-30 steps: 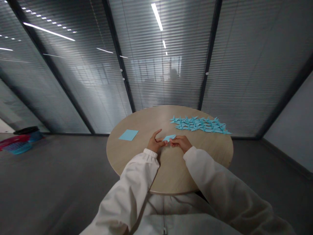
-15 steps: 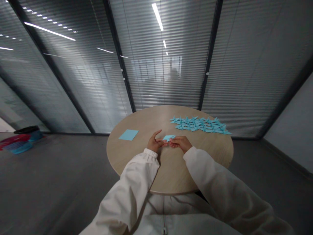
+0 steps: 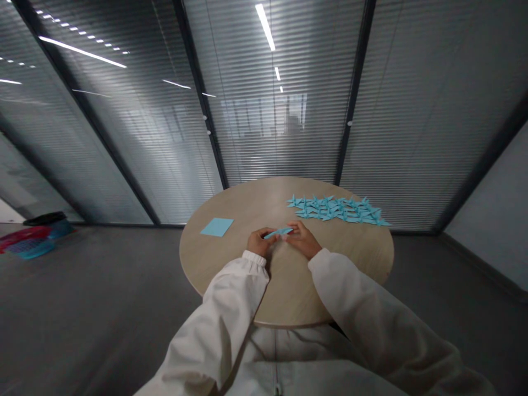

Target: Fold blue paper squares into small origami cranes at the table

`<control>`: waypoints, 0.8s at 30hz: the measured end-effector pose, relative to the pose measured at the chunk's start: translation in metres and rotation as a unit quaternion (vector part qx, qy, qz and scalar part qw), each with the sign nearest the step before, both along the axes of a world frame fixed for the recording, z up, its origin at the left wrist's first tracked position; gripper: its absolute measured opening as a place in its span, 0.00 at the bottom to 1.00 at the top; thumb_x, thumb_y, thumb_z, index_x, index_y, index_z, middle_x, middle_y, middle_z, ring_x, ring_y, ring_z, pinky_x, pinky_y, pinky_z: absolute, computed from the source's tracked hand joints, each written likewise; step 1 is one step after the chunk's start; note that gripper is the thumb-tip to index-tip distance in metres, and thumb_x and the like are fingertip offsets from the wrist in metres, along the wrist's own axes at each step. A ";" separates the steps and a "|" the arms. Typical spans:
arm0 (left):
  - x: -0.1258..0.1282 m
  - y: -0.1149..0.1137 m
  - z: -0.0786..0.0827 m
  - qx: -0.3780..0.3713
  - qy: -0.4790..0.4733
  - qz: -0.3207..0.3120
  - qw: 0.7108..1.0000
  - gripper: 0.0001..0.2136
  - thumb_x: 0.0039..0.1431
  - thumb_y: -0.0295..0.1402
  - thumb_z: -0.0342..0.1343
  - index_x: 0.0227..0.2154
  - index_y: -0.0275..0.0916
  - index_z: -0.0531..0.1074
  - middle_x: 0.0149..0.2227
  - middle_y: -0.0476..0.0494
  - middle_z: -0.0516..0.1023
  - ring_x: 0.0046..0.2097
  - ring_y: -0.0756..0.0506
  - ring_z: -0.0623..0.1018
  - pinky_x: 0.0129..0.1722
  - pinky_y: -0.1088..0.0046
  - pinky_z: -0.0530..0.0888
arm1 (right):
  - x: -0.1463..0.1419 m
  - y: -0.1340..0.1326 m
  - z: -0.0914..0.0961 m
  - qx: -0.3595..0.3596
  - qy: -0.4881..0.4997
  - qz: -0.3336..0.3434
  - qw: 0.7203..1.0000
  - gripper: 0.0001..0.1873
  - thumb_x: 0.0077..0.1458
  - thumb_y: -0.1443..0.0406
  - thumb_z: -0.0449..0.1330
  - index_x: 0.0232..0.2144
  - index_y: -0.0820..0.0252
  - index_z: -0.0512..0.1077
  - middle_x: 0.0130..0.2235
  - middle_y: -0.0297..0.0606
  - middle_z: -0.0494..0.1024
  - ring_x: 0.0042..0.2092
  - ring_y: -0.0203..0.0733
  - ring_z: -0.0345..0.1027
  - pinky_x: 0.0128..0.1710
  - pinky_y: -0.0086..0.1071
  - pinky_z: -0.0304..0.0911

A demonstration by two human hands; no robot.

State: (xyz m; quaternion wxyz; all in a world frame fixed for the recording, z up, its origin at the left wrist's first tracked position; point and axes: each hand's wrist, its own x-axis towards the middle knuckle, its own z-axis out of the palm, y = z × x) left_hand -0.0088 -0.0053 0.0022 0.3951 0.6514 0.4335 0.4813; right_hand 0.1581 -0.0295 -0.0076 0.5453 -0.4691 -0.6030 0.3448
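Observation:
Between my hands, over the middle of the round table, is a small piece of folded blue origami paper (image 3: 279, 232). My left hand (image 3: 259, 241) is closed on its left end, fingers and thumb pinching it. On the right end, my right hand (image 3: 303, 239) grips it between thumb and fingers. The paper looks narrow and pointed from this angle; its exact folds are too small to make out. To the left lies a flat stack or sheet of blue square paper (image 3: 216, 226). Several folded blue paper cranes (image 3: 336, 209) stand in rows at the back right.
The round wooden table (image 3: 289, 302) reaches close to my body. Behind it rises a glass wall with blinds (image 3: 280, 148). On the floor at far left are a blue basket with a red rim (image 3: 31, 245) and a dark-topped bin (image 3: 51, 220).
My left fingers have closed from spread onto the paper. The folded paper has turned and now shows narrower, reaching further left. My right fingers have shifted up along its right end.

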 end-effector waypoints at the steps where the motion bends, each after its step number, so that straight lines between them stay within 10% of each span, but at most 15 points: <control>1: 0.000 0.000 -0.001 0.006 0.021 0.005 1.000 0.11 0.37 0.36 0.63 0.26 0.36 0.77 0.25 0.46 0.78 0.27 0.49 0.74 0.29 0.77 0.68 | 0.000 -0.001 0.001 0.031 -0.020 -0.019 0.999 0.29 0.38 0.61 0.65 0.46 0.58 0.66 0.43 0.41 0.72 0.42 0.41 0.67 0.40 0.36 0.64; 7: 0.001 -0.004 -0.001 0.031 0.114 -0.031 0.992 0.13 0.42 0.38 0.61 0.29 0.35 0.78 0.22 0.48 0.75 0.24 0.51 0.70 0.24 0.80 0.64 | 0.003 -0.004 0.006 0.206 -0.166 -0.022 0.964 0.05 0.51 0.63 0.58 0.30 0.56 0.74 0.35 0.38 0.73 0.40 0.41 0.65 0.45 0.37 0.59; 24: 0.008 -0.008 0.006 -0.243 -0.138 -0.114 0.953 0.09 0.41 0.31 0.64 0.24 0.31 0.73 0.20 0.45 0.76 0.24 0.51 0.75 0.26 0.77 0.74 | 0.007 -0.008 0.009 0.318 -0.326 -0.003 0.890 0.13 0.59 0.66 0.48 0.37 0.58 0.73 0.35 0.41 0.74 0.40 0.42 0.63 0.43 0.37 0.60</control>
